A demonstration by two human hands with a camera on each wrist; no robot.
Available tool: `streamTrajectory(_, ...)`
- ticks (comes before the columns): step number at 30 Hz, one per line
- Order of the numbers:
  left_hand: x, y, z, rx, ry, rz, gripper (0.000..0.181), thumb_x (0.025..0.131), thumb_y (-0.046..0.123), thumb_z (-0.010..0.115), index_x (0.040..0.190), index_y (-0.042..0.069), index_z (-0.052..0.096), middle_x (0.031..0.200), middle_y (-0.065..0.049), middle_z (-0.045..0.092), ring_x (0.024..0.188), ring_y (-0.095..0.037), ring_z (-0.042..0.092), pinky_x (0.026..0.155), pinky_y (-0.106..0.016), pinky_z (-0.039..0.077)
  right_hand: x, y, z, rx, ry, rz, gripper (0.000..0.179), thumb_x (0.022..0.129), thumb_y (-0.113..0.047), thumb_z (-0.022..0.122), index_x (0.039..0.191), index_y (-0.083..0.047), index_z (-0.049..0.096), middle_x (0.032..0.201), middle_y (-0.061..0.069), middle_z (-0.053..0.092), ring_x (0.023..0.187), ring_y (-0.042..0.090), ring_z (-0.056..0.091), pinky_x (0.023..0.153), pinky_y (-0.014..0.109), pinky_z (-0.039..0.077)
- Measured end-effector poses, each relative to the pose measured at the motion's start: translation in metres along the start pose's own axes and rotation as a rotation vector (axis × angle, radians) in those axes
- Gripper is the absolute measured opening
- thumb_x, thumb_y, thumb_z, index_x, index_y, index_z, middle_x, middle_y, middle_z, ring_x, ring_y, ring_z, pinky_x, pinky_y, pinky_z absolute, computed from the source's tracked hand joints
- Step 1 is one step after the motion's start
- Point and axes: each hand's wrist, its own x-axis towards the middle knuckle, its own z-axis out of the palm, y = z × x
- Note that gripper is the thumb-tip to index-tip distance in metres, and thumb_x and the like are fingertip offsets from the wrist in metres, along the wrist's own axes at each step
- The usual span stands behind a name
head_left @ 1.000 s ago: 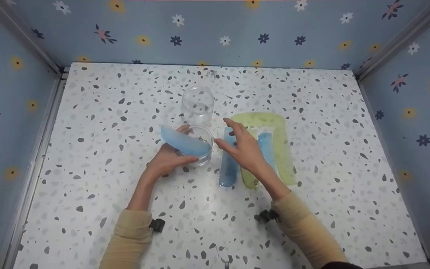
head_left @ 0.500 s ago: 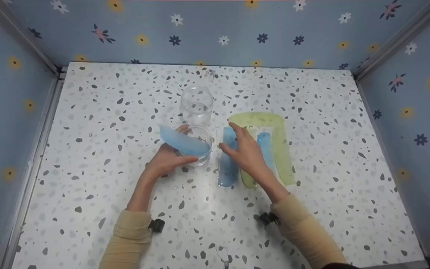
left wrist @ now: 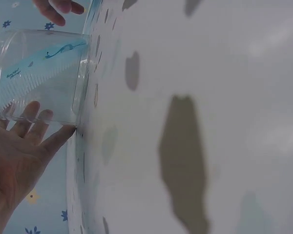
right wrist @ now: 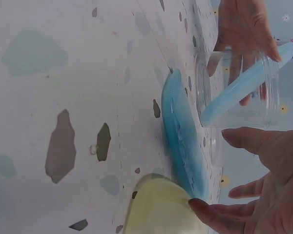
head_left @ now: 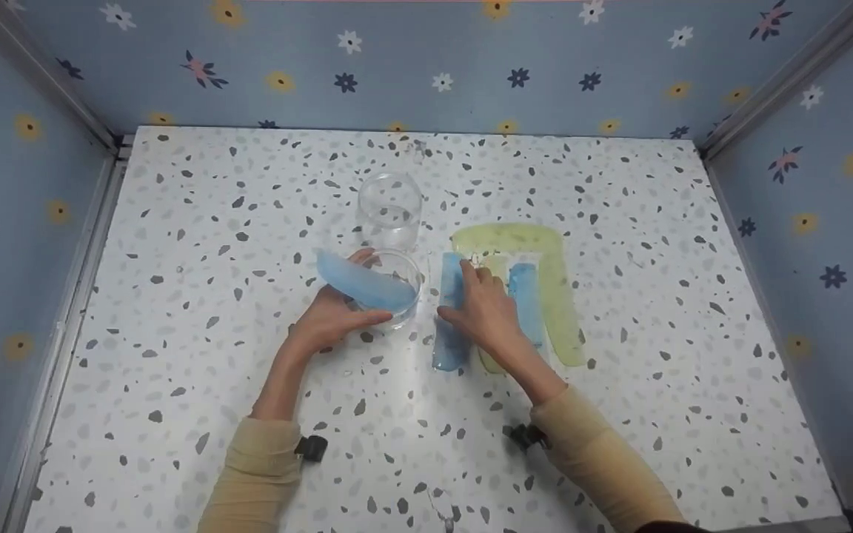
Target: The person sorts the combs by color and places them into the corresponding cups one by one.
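In the head view, my left hand (head_left: 330,314) grips a clear plastic cup (head_left: 404,318), with the thumb on its near side and fingers round the far side. A light-blue comb (head_left: 363,280) leans inside, its upper end sticking out past the rim; teeth and dark lettering on this comb (left wrist: 36,66) show in the left wrist view. My right hand (head_left: 489,307) hovers low over a second blue comb (head_left: 450,348) lying on the table. Its thumb and fingers are spread, one fingertip close to that comb (right wrist: 183,136) in the right wrist view.
Behind the held cup stands another clear cup (head_left: 391,200). Right of the lying comb is a yellow-green, arch-shaped piece (head_left: 563,296), with another blue piece (head_left: 524,296) between its arms. Flower-patterned panels (head_left: 434,44) border the speckled table (head_left: 249,185).
My right hand has come down and nearer to me, its fingers now over the blue comb on the table. The left hand, cup and leaning comb stay in place.
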Motion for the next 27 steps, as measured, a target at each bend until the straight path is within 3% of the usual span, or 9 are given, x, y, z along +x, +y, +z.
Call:
streamTrajectory(2, 0.023, -0.05, -0.002, 0.01, -0.016, 0.022, 0.1, 0.084, 0.027, 0.085, 0.164, 0.017, 0.024, 0.171, -0.012, 0.028, 0.156, -0.037, 0.032, 0.129, -0.054, 0.027, 0.001, -0.001, 0.001, -0.035, -0.013, 0.014, 0.092, 0.087, -0.042, 0.079, 0.161, -0.013, 0.032, 0.153, 0.02, 0.047, 0.135, 0.04, 0.051, 0.102, 0.059, 0.054)
streamTrajectory(3, 0.03, -0.068, -0.004, 0.013, -0.029, 0.045, 0.104, 0.082, 0.031, 0.087, 0.164, 0.019, 0.024, 0.172, -0.01, 0.026, 0.156, -0.037, 0.031, 0.129, -0.055, 0.027, 0.001, -0.001, 0.002, -0.051, -0.017, 0.018, 0.093, 0.087, -0.043, 0.079, 0.161, -0.012, 0.032, 0.153, 0.02, 0.047, 0.136, 0.04, 0.05, 0.101, 0.058, 0.055)
streamTrajectory(5, 0.038, -0.082, -0.003, -0.002, -0.02, 0.05, 0.106, 0.08, 0.031, 0.089, 0.164, 0.024, 0.026, 0.172, -0.005, 0.026, 0.156, -0.034, 0.032, 0.129, -0.054, 0.028, 0.002, -0.002, 0.003, -0.08, -0.018, 0.019, 0.093, 0.087, -0.044, 0.079, 0.161, -0.011, 0.032, 0.152, 0.021, 0.048, 0.135, 0.04, 0.05, 0.098, 0.057, 0.056)
streamTrajectory(13, 0.037, -0.083, -0.001, -0.017, 0.0, 0.029, 0.107, 0.079, 0.023, 0.089, 0.164, 0.024, 0.024, 0.17, -0.009, 0.03, 0.155, -0.036, 0.034, 0.129, -0.055, 0.027, 0.004, -0.009, 0.007, -0.125, -0.015, 0.001, 0.092, 0.084, -0.04, 0.081, 0.156, -0.005, 0.036, 0.146, 0.025, 0.049, 0.129, 0.041, 0.051, 0.097, 0.055, 0.057)
streamTrajectory(18, 0.037, -0.083, -0.002, 0.002, 0.005, 0.018, 0.106, 0.078, 0.029, 0.09, 0.163, 0.028, 0.027, 0.171, -0.002, 0.03, 0.155, -0.031, 0.035, 0.129, -0.051, 0.028, 0.004, -0.014, 0.012, -0.126, -0.027, 0.006, 0.089, 0.084, -0.034, 0.08, 0.156, -0.005, 0.036, 0.146, 0.025, 0.048, 0.129, 0.04, 0.05, 0.097, 0.053, 0.057)
streamTrajectory(27, 0.036, -0.079, -0.002, -0.006, 0.006, 0.022, 0.106, 0.078, 0.026, 0.09, 0.163, 0.024, 0.027, 0.172, 0.002, 0.025, 0.157, -0.029, 0.03, 0.131, -0.05, 0.023, 0.006, -0.017, 0.015, -0.146, -0.039, -0.003, 0.092, 0.084, -0.03, 0.079, 0.159, -0.005, 0.032, 0.149, 0.024, 0.045, 0.128, 0.041, 0.051, 0.097, 0.052, 0.057)
